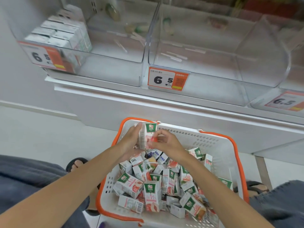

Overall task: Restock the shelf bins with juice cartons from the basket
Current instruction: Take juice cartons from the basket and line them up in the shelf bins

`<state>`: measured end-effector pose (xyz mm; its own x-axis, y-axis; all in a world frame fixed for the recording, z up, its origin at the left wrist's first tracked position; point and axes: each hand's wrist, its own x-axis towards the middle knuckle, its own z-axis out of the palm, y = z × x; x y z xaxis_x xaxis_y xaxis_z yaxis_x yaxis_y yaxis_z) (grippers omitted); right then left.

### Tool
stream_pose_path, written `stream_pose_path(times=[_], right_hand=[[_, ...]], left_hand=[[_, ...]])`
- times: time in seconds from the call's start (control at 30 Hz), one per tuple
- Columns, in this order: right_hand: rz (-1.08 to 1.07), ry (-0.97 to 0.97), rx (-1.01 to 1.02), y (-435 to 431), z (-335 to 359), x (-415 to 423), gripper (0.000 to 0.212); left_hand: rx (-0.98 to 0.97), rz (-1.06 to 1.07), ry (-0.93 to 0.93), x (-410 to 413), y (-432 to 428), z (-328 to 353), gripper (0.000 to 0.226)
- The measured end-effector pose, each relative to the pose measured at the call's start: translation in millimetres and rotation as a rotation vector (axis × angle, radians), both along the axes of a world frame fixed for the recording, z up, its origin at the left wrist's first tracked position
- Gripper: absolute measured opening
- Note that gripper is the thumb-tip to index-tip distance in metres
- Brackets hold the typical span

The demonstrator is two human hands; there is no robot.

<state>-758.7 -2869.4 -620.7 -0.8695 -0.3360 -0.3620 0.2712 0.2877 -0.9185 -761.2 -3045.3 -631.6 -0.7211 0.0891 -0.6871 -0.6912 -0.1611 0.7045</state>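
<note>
1. Juice cartons [166, 183] fill the white, orange-rimmed basket [218, 145] in a loose jumble, most lying on their sides. The basket is our landmark; it sits on the floor between our knees.
2. Above the basket, past its far rim: a white shelf [115, 94] carrying clear bins. The left bin [115, 63] holds a short block of cartons [57, 33] packed against its left wall, with the rest bare. The middle bin [205, 69], straight up from the basket's far rim, has no cartons that we can see, only a few thin stick-like bits on its floor.
3. Orange price tags [167, 79] hang on the bin fronts.
4. Over the basket's far left corner we hold a small stack of cartons [148, 137] upright, green-topped face toward us. How many are in it we cannot tell; motion blur smears the edges.
5. Left hand [130, 142]: fingers curled around the stack's left side and back, gripping it.
6. Right hand [166, 142]: thumb and forefinger narrowed to a pinch on the stack's right edge, remaining fingers loosely bent.
7. Our judgement: we are squaring the stack before lifting. To do it well, align faces one way, press the sides flush, then carry it up and set it against the existing block, tops upward.
</note>
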Motion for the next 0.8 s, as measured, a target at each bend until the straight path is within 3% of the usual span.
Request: stream_pose_path(times=[0.13,0.3,0.4,0.53,0.67,0.73,0.8], right_hand=[[-0.018,0.004,0.02,-9.5,8.5,1.4,0.021],[0.156,-0.01,-0.006,-15.2,54.7,-20.5,0.097],[0.289,0.047,-0.009,-30.1,94.3,-38.1,0.111],[0.279,0.175,0.03,-64.5,150.4,-57.2,0.109],[0.189,0.323,-0.048,-101.6,195.2,-76.2,0.085],[0.107,0.44,-0.063,-120.1,211.4,-90.6,0.075],[0.012,0.519,-0.074,-136.8,219.6,-111.2,0.077]], left_hand=[[-0.094,-0.086,0.066,8.1,-9.5,4.8,0.059],[0.028,-0.194,0.217,1.5,-25.8,41.1,0.051],[0.047,-0.257,0.349,-8.7,-42.7,78.3,0.053],[-0.022,-0.221,0.483,-16.3,-65.4,136.2,0.06],[-0.103,-0.182,0.665,-28.0,-104.0,193.2,0.073],[-0.353,-0.132,0.772,-39.1,-130.2,211.6,0.082],[-0.754,-0.108,0.902,-54.4,-161.5,215.1,0.078]])
